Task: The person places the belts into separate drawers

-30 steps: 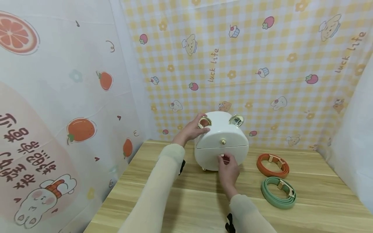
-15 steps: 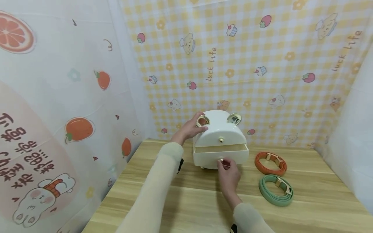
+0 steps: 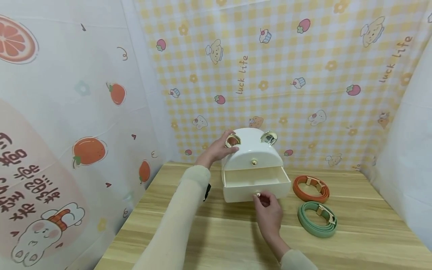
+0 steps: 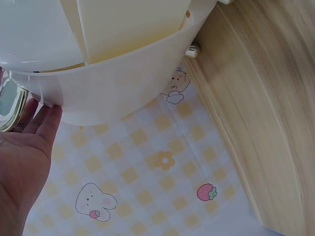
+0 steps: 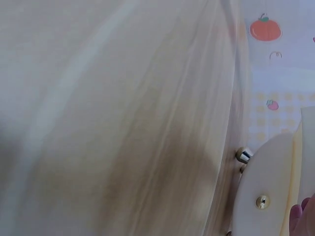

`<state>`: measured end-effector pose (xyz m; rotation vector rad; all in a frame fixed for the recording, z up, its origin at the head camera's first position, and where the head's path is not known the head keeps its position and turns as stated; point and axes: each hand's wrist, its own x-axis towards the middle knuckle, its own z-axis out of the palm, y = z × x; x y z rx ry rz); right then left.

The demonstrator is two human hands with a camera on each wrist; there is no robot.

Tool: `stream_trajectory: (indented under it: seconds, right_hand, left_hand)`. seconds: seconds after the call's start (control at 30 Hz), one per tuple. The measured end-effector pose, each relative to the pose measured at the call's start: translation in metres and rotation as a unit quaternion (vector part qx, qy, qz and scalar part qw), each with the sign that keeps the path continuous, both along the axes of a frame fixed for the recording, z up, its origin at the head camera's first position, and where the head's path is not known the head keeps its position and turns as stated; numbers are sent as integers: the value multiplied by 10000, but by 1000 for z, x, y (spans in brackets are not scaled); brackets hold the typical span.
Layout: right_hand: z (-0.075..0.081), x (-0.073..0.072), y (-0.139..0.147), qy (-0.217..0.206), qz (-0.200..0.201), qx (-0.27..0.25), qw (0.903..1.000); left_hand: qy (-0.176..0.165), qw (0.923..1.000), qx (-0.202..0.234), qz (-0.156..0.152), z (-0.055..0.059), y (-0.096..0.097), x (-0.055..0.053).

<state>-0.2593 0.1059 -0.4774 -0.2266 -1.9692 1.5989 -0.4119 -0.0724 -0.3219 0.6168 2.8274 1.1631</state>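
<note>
A white rounded box (image 3: 266,153) with two gold ears stands on the table; its lower drawer (image 3: 233,194) is pulled out and bare inside. My left hand (image 3: 217,150) holds the box's upper left side around the left gold ear (image 3: 233,140); its fingers lie against the wall in the left wrist view. My right hand (image 3: 269,215) has thumb and forefinger at the drawer's small gold knob (image 3: 258,194). In the right wrist view the fingertips (image 5: 297,216) show at the right edge, close beside that knob.
To the right of the box lie two coiled belts with gold buckles, an orange one (image 3: 309,195) and a green one (image 3: 312,228). The wooden table (image 3: 229,232) runs back to a checked yellow cloth (image 3: 263,75). A printed white cloth (image 3: 67,93) hangs at the left.
The right hand has drawn the drawer out from fully closed, moving toward the front. The left hand has stayed on the box. The view has shifted slightly.
</note>
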Motion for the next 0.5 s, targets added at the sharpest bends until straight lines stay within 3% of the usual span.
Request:
stream_trajectory:
  seconds: [0.27,0.5]
  right_hand:
    - [1,19,5,-171,93,3,9998]
    - [-4,23,6,-37,9,1,10000]
  left_hand:
    - [20,10000,26,-55,-1,0,-2]
    - [4,10000,66,-48,0,0,0]
